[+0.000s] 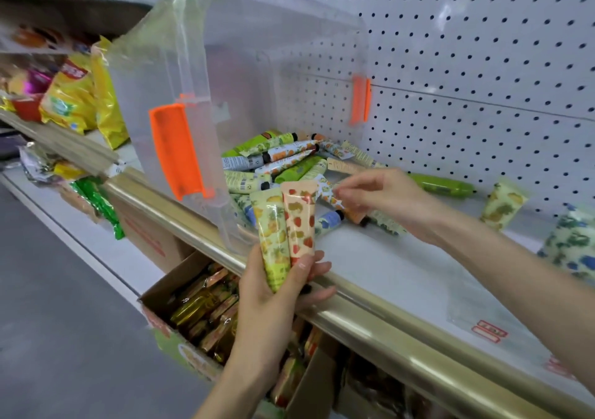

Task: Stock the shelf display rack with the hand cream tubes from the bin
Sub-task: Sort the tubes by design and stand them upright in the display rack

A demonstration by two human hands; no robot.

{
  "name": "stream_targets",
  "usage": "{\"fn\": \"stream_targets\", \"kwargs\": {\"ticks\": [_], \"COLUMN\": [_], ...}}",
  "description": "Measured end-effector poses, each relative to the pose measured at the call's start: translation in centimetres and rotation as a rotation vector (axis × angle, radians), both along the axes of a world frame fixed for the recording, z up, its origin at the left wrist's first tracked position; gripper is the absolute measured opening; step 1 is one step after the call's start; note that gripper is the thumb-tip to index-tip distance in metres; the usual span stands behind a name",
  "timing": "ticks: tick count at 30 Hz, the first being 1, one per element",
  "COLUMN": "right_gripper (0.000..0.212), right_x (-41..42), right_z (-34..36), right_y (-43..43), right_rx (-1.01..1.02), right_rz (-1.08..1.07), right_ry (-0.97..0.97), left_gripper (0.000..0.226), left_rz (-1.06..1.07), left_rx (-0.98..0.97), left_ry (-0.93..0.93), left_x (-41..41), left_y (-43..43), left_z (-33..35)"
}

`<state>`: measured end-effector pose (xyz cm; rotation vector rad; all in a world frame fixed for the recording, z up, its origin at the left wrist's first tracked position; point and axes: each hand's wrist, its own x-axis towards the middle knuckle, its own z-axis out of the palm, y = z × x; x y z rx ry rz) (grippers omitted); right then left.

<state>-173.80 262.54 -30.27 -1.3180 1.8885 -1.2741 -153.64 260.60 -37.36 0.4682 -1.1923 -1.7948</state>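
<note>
Left hand (273, 293) is gripping two tubes upright, caps down in the palm, out in front of the shelf's gold rail (354, 315): one pineapple tube (272, 235) and one strawberry tube (301, 222), side by side and touching. Behind them a clear bin (257, 64) is lying tipped on its side on the shelf (402, 274), mouth facing right, showing two orange latches (175, 151). A pile of tubes (283, 161) is spilling from the bin's mouth onto the shelf, overlapping too much for an exact count. Right hand (383, 199) is reaching into the near edge of that pile, fingers curled and pinching one orange-print tube (335, 198); blur is hiding the exact grip. Right of this hand three more tubes are sitting apart from the pile: one green tube (441, 185) lying flat by the pegboard (483, 64), one pale fruit-print tube (505, 206) standing, and one blue-flower tube (570, 245), blurred, at the frame edge.
</note>
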Motion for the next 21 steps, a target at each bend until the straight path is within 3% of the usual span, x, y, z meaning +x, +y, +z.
{"fn": "stream_targets", "kwargs": {"ticks": [8,12,15,18,21], "right_gripper": [0.025,0.020,0.017,0.019,0.015], "right_x": [-1.0,-0.7,-0.5,-0.2,1.8], "right_z": [-1.6,-1.6,-1.0,1.0,2.3], "right_y": [-1.9,-1.1,1.0,3.8,5.9], "right_rx": [0.214,0.287,0.268,0.141,-0.061], "right_rz": [0.169,0.211,0.102,-0.155,-0.261], "right_ry": [0.489,0.701,0.828,0.651,0.244], "left_gripper": [0.029,0.024,0.023,0.023,0.034], "left_rz": [0.041,-0.008,-0.022,-0.027,-0.044], "left_rx": [-0.046,0.002,0.037,0.051,0.086], "left_ry": [-0.041,-0.030,-0.015,-0.004,0.024], "left_x": [0.3,0.2,0.0,-0.5,-0.9], "left_y": [0.4,0.2,0.1,0.1,0.3], "left_z": [-0.7,-0.6,-0.5,-0.4,-0.2]}}
